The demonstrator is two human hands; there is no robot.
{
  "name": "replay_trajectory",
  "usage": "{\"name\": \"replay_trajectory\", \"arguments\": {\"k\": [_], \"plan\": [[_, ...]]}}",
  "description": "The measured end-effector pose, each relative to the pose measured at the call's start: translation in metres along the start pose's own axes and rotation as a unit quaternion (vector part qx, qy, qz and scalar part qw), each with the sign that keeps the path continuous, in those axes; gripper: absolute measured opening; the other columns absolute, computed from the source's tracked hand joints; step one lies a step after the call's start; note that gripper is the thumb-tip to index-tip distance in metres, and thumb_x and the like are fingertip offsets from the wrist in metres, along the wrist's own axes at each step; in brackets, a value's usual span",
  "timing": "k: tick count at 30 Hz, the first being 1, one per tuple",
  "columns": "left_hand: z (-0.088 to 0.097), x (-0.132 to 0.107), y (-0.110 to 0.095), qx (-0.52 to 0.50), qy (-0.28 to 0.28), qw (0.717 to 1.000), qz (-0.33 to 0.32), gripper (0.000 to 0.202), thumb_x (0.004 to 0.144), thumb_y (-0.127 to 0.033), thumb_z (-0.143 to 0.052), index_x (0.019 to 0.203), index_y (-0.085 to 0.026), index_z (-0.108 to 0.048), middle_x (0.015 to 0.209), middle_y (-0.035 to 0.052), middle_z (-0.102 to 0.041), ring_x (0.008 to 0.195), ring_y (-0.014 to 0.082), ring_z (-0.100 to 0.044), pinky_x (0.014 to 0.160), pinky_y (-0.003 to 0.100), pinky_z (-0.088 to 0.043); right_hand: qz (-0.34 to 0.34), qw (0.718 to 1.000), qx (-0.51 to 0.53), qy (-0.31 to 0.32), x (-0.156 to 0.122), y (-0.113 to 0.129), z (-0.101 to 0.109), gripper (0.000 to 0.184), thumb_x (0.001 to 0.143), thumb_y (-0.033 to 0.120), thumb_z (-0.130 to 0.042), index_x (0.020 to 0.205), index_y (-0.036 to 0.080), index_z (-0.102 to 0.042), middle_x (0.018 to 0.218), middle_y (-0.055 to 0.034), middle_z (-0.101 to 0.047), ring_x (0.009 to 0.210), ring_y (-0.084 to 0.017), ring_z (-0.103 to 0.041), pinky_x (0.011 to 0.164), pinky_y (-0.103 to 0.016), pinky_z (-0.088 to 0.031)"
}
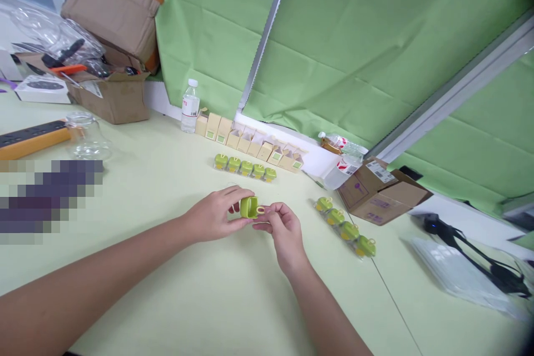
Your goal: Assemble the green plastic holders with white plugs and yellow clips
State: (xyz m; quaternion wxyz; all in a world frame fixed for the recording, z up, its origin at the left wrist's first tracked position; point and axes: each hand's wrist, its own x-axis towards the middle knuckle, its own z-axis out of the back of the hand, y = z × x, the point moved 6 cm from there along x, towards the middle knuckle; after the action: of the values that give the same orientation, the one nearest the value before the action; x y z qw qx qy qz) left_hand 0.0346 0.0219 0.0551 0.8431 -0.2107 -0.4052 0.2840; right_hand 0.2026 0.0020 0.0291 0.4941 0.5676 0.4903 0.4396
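Observation:
Over the middle of the table, my left hand grips a small green case, whose hollow side faces right. My right hand pinches a small pale yellow ring beside the case's opening; whether the two are joined I cannot tell. Beyond my hands stands a row of green-topped clear little containers with yellow inside. A second row of similar containers, with yellow loops on top, runs to the right of my right hand.
Small beige cartons line the back edge, beside an upright water bottle. Cardboard boxes and an orange power strip are at left. A carton, plastic bags and a black cabled device lie right.

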Motion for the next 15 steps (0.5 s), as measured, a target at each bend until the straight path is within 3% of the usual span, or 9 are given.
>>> {"name": "replay_trajectory", "arguments": {"k": [7,15], "plan": [[-0.002,-0.001,0.014,-0.006,-0.008,0.999,0.038,0.047,0.082,-0.019,-0.061,0.127,-0.026,-0.049,0.121,0.0052,-0.062,0.087,0.0172,-0.064,0.077,0.031,-0.055,0.009,1.000,0.012,-0.015,0.004,-0.002,0.006,0.029,0.074,0.037,-0.079,0.086,0.021,-0.058,0.082,-0.0020,-0.074,0.067,-0.017,-0.071,0.070,-0.035,-0.060],[-0.005,0.000,0.020,-0.004,0.010,0.998,0.069,0.042,0.085,-0.027,-0.062,0.124,-0.027,-0.047,0.115,0.0036,-0.065,0.085,0.0175,-0.064,0.075,0.029,-0.053,0.069,0.997,-0.033,-0.012,0.001,0.002,0.003,0.025,0.071,0.037,-0.082,0.088,0.020,-0.072,0.088,-0.0046,-0.075,0.081,-0.020,-0.070,0.086,-0.041,-0.057]]}}
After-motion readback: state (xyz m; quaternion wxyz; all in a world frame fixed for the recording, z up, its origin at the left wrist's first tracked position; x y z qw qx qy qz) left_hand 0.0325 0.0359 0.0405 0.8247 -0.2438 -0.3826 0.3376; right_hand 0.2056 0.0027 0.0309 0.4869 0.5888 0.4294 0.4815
